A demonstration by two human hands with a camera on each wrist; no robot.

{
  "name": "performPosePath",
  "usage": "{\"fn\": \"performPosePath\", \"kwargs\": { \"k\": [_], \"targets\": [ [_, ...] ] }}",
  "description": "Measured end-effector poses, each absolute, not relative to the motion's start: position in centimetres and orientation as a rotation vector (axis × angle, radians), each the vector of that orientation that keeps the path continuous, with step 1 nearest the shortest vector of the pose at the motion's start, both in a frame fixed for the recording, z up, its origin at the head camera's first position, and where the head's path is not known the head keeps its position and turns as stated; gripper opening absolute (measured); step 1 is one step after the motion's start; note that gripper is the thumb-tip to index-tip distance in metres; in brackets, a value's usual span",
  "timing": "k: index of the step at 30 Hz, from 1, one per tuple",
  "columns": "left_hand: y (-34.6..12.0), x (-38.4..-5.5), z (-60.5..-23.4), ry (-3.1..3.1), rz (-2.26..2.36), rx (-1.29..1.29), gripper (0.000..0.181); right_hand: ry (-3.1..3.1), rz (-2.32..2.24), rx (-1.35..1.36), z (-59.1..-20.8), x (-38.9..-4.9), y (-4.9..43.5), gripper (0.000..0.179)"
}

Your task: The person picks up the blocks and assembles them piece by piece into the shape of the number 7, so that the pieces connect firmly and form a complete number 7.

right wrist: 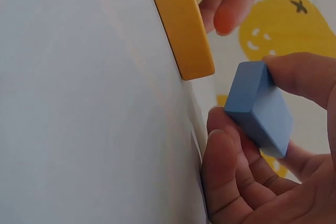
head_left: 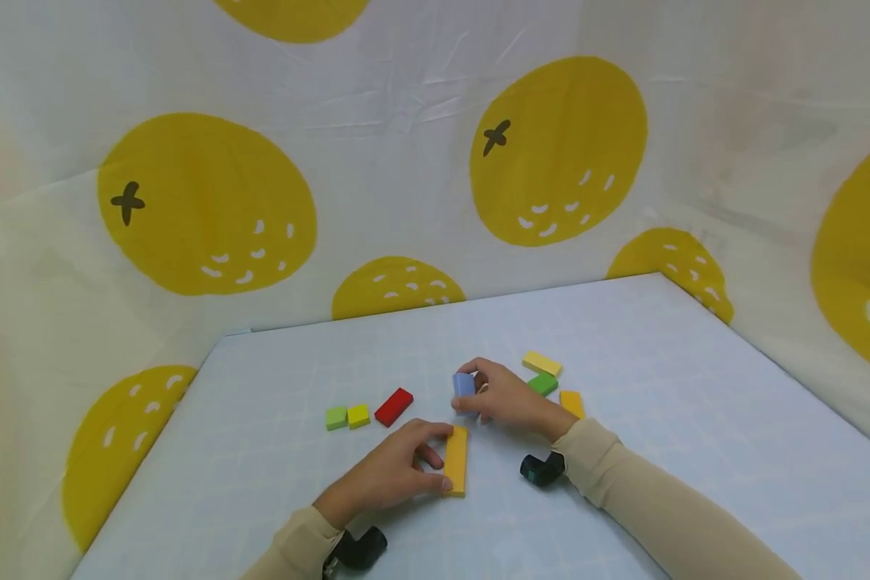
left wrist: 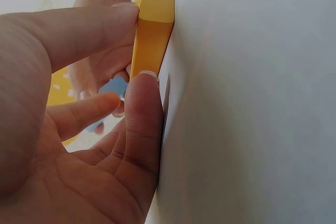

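Note:
With thumb and fingertips at its two ends, my left hand (head_left: 387, 471) holds a long orange-yellow block (head_left: 457, 461) flat on the table. The left wrist view shows the thumb at the near end of this block (left wrist: 157, 4). Just beyond it, my right hand (head_left: 511, 400) pinches a blue block (head_left: 464, 385) between thumb and fingers. In the right wrist view the blue block (right wrist: 262, 108) is tilted and held above the tabletop, a small gap from the end of the orange-yellow block (right wrist: 184, 30).
Left of the hands lie a red block (head_left: 394, 407), a small yellow block (head_left: 358, 416) and a small light-green block (head_left: 337, 417). Beyond the right hand are a pale yellow block (head_left: 542, 362), a green block (head_left: 543, 383) and another orange block (head_left: 572, 403), partly hidden by the wrist.

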State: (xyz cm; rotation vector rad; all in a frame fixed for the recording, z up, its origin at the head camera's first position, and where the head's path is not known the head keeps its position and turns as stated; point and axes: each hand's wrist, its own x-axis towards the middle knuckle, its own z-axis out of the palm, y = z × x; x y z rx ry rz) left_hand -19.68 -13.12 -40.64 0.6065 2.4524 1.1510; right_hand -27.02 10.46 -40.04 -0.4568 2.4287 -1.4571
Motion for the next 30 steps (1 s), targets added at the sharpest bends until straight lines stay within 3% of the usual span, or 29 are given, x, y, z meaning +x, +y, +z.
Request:
{"fn": "performPosePath", "kwargs": {
  "k": [10, 30],
  "targets": [
    [-12.97, -19.82, -41.04, 2.45, 1.167, 0.646, 0.06, 2.408, -1.494, -0.375, -40.0, -26.99, 10.6, 0.059],
    [-13.47, -19.66, -40.75, 2.46, 1.156, 0.672, 0.048, 2.415, -1.55, -0.389, -40.25, -27.1, 9.99, 0.047]
  ]
}}
